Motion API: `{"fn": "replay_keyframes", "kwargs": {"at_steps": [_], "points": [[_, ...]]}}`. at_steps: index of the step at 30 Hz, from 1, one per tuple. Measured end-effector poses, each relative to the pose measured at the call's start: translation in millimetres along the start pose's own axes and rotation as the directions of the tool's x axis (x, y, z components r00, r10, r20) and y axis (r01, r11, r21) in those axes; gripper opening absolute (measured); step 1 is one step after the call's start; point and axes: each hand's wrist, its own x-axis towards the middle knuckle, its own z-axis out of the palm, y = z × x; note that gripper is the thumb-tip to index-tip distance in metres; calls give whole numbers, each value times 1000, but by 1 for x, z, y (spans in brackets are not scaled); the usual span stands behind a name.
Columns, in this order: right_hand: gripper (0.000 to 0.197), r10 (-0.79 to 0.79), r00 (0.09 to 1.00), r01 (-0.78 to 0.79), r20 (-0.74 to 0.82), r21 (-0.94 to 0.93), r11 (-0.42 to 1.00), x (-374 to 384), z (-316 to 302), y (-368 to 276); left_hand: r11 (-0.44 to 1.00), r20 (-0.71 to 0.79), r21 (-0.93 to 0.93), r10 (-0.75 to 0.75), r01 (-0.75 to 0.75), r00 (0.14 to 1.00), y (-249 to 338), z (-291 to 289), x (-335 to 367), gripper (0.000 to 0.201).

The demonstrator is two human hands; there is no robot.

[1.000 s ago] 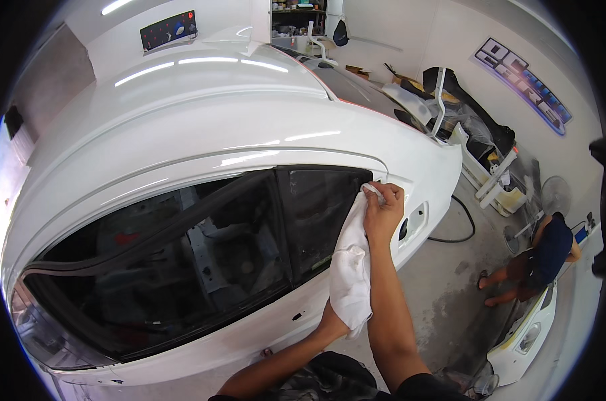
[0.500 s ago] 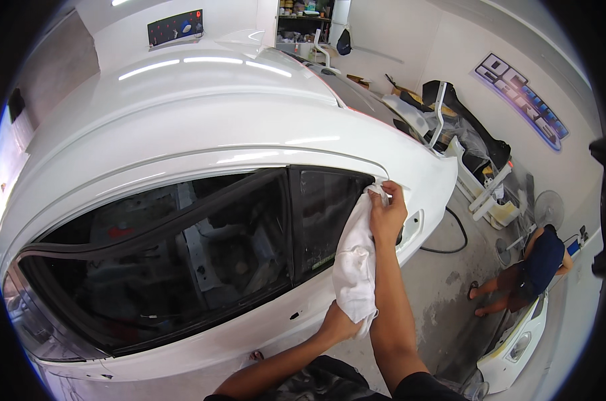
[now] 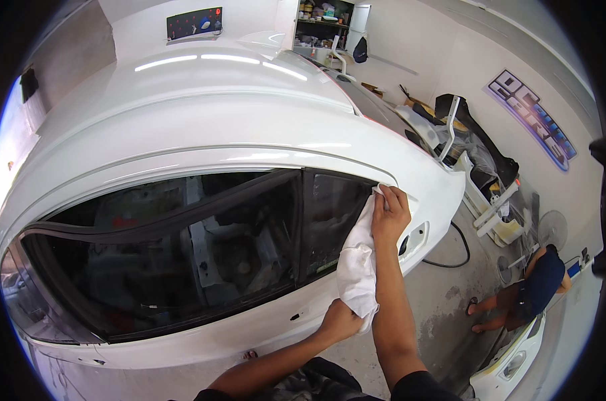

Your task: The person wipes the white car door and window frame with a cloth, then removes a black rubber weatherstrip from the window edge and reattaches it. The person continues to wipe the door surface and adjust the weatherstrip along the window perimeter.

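One wht cloth (image 3: 356,271), long axis running down from R hand (image 3: 391,214), pinching its top nr small window (image 3: 329,224), to L hand (image 3: 343,321), clamped on btm; R nearer glass.

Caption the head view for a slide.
The right hand pinches a white cloth near the side window of a white car; the left hand holds the cloth's lower end.

A white car (image 3: 202,130), loose bumper (image 3: 507,371) and piled parts (image 3: 493,159) mark an auto workshop.
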Motion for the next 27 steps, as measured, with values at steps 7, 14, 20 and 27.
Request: {"fn": "replay_keyframes", "kwargs": {"at_steps": [7, 14, 20, 27], "points": [[23, -237, 971, 236, 32, 55, 970, 8, 5, -4, 991, 15, -19, -129, 130, 991, 5, 0, 3, 28], [32, -446, 893, 437, 63, 117, 892, 20, 19, -66, 993, -45, -93, -82, 78, 996, 10, -13, 6, 25], [28, -514, 852, 495, 94, 172, 852, 25, 25, -120, 992, -49, -97, -81, 76, 996, 0, -31, -6, 24], [28, -546, 740, 437, 393, 337, 834, 30, 4, -128, 988, 40, -150, 24, -17, 999, 37, -43, -8, 25]]}}
